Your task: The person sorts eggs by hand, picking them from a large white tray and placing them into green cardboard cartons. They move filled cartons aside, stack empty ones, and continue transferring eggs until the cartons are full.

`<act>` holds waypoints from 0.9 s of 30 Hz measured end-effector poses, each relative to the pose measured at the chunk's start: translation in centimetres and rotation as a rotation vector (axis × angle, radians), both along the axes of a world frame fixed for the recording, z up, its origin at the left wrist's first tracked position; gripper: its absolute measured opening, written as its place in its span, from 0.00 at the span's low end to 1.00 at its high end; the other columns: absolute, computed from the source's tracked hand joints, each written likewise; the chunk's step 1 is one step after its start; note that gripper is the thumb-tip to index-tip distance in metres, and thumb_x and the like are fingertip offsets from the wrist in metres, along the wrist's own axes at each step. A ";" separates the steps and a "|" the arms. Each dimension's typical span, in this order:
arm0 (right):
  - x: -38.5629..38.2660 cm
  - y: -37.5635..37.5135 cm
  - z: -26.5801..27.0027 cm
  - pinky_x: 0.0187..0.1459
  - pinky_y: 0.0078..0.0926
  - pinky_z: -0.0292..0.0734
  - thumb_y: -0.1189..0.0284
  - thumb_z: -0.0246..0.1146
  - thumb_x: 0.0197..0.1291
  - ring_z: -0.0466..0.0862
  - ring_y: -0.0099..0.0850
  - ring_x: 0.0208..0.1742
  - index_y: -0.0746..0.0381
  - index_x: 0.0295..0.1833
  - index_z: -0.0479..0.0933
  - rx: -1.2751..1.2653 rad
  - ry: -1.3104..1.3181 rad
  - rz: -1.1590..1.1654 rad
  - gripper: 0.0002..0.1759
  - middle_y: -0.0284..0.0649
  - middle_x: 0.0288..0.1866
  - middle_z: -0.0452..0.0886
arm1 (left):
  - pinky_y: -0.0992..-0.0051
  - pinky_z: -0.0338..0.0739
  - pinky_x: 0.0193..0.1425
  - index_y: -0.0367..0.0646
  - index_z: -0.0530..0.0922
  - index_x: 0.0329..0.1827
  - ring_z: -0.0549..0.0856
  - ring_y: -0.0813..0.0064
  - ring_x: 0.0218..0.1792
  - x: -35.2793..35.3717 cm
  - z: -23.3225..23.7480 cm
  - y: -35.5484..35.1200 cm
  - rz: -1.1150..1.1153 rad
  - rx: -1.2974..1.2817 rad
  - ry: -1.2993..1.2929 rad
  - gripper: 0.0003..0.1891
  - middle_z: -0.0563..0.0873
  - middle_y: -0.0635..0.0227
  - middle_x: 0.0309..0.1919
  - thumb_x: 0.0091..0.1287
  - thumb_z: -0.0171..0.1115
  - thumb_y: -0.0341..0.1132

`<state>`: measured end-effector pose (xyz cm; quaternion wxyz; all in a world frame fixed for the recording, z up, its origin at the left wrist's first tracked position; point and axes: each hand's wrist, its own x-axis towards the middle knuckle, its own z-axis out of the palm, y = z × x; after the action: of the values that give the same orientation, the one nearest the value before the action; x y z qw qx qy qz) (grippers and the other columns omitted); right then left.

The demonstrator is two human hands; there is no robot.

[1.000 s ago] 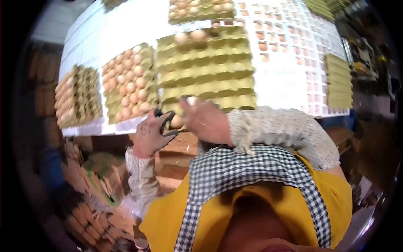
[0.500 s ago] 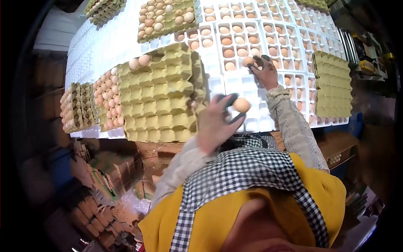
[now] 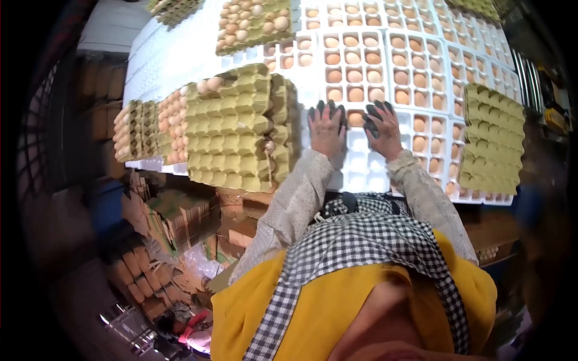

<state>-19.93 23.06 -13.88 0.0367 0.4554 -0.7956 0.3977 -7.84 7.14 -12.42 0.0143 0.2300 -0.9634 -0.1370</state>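
Observation:
A white plastic tray [image 3: 359,162] with square cells lies in front of me. My left hand [image 3: 327,131] is over its left upper cells, dark-tipped fingers bent down into it; whatever they close around is hidden. On the right my right hand [image 3: 383,129] is cupped over another cell in the same row, its contents also out of sight. A brown egg [image 3: 356,118] sits in a cell between both hands. The nearer cells hold no eggs. Just beyond, a white tray [image 3: 354,86] holds rows of brown eggs.
Stacked yellowish pulp trays [image 3: 227,129] stand left of my left hand, with two eggs [image 3: 209,84] at the top edge. Another pulp tray stack [image 3: 492,141] lies at the right. Behind on the left, a pulp tray holds loose eggs [image 3: 244,21]. Cardboard [image 3: 180,222] lies below the table.
My left hand has moved up to the tray cells and the egg it held is out of sight. My right hand has moved slightly down in the tray. The view has shifted.

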 end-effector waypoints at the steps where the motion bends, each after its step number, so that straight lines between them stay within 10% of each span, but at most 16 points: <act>1: 0.0 0.1 0.1 0.71 0.50 0.64 0.76 0.67 0.50 0.71 0.50 0.67 0.59 0.55 0.79 -0.032 -0.018 -0.027 0.22 0.45 0.60 0.76 | 0.43 0.56 0.74 0.50 0.74 0.67 0.66 0.42 0.69 0.1 1.4 0.4 0.005 0.063 0.055 0.28 0.70 0.52 0.67 0.62 0.65 0.41; 9: 2.1 -4.3 9.3 0.50 0.29 0.80 0.81 0.63 0.58 0.85 0.34 0.49 0.65 0.59 0.77 -0.156 -0.344 -0.069 0.21 0.46 0.49 0.84 | 0.58 0.75 0.54 0.46 0.81 0.52 0.80 0.57 0.49 9.9 22.5 -8.1 0.069 -0.090 0.561 0.23 0.80 0.57 0.51 0.51 0.72 0.38; 14: 10.6 -10.7 18.1 0.48 0.32 0.79 0.69 0.69 0.54 0.86 0.34 0.42 0.63 0.71 0.67 0.232 -0.496 0.199 0.38 0.44 0.43 0.84 | 0.58 0.73 0.62 0.40 0.78 0.61 0.81 0.51 0.55 21.3 13.8 -28.3 0.714 -0.131 0.129 0.27 0.83 0.53 0.55 0.69 0.57 0.53; 17: 15.7 -14.7 17.4 0.44 0.37 0.78 0.63 0.71 0.52 0.83 0.42 0.39 0.62 0.72 0.65 0.177 -0.273 0.243 0.42 0.46 0.40 0.81 | 0.68 0.77 0.53 0.35 0.78 0.59 0.85 0.62 0.45 24.6 10.8 -31.2 0.644 0.544 0.148 0.26 0.87 0.52 0.44 0.68 0.60 0.49; 18: 17.3 -15.6 17.3 0.45 0.37 0.77 0.62 0.71 0.52 0.82 0.43 0.41 0.61 0.71 0.67 0.305 -0.196 0.137 0.40 0.46 0.44 0.80 | 0.82 0.70 0.30 0.39 0.81 0.45 0.76 0.86 0.28 24.8 10.8 -30.3 0.677 0.756 0.359 0.11 0.80 0.76 0.29 0.71 0.63 0.39; 27: 19.1 -16.3 19.2 0.46 0.38 0.74 0.68 0.71 0.48 0.79 0.44 0.40 0.62 0.66 0.71 0.161 -0.229 0.094 0.36 0.45 0.44 0.79 | 0.83 0.74 0.40 0.31 0.76 0.56 0.78 0.85 0.39 23.6 19.4 -28.8 0.544 1.052 0.657 0.18 0.82 0.71 0.43 0.68 0.64 0.33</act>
<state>-0.78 6.77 5.35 -0.1095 0.4453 -0.8018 0.3831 15.73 -21.64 6.94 0.2266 0.3869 -0.6218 -0.6421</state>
